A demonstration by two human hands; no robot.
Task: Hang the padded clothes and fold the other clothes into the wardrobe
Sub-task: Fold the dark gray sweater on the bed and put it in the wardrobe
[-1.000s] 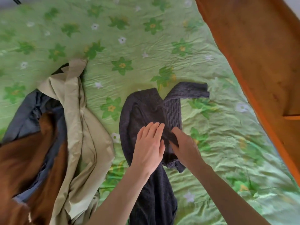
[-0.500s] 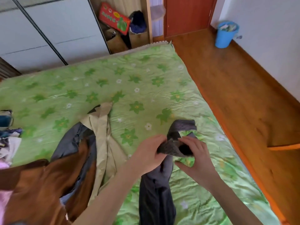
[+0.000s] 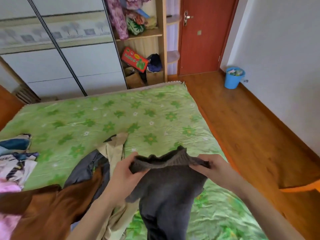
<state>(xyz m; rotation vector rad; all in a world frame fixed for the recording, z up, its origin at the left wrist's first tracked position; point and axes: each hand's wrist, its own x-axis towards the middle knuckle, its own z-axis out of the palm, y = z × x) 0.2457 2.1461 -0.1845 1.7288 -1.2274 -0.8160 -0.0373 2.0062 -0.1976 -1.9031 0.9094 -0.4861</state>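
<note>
Sweater [image 3: 166,184] lifted off bed [image 3: 107,118], left hand [image 3: 124,177], right hand [image 3: 214,170] — both grips pinching its hem

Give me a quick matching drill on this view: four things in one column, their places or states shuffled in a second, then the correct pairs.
Things:
1. dark grey sweater
2. blue bucket
3. red box
4. brown garment

Places or states:
A. on the wooden floor by the white wall
B. leaning in the open shelf section of the wardrobe
C. held up at its top edge by the left hand and right hand
D. lying in the clothes heap on the left of the bed

Pairs: 1-C, 2-A, 3-B, 4-D
</note>
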